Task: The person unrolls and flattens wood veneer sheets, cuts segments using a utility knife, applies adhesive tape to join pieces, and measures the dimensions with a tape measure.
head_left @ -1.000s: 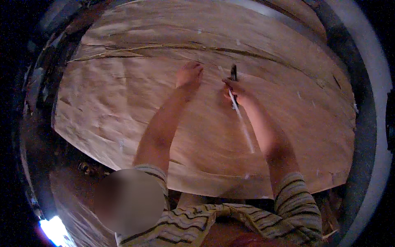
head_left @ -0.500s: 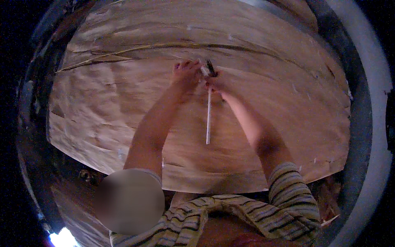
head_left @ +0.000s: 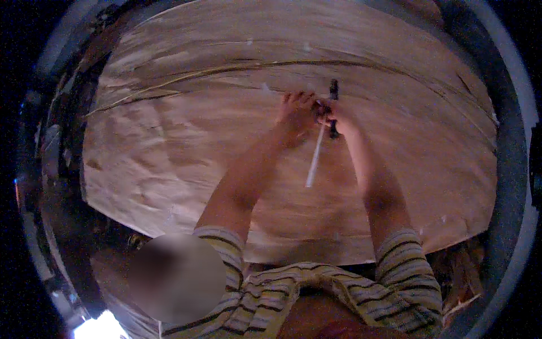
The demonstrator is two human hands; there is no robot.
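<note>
My left hand (head_left: 298,112) is closed at the upper end of a thin white stick (head_left: 315,158), whose lower end points back toward me. Right beside it, my right hand (head_left: 340,118) is closed around a dark rod-shaped thing (head_left: 334,87). This dark piece stands out above and below the right hand, roughly upright in the picture. Both hands meet at the stick's top, and their fingertips hide what lies between them. Blur keeps the exact kind of the dark thing from showing.
A broad brown paper-like sheet (head_left: 169,158) spreads under my hands, creased at the left. Across its far part runs a long curved fold or strip (head_left: 271,65). A bright white patch (head_left: 101,326) shows at the lower left.
Both hands have shifted right in the picture. The stick has tilted, its lower end swinging to the right. More of the dark rod-shaped thing now shows, above and below my right hand.
</note>
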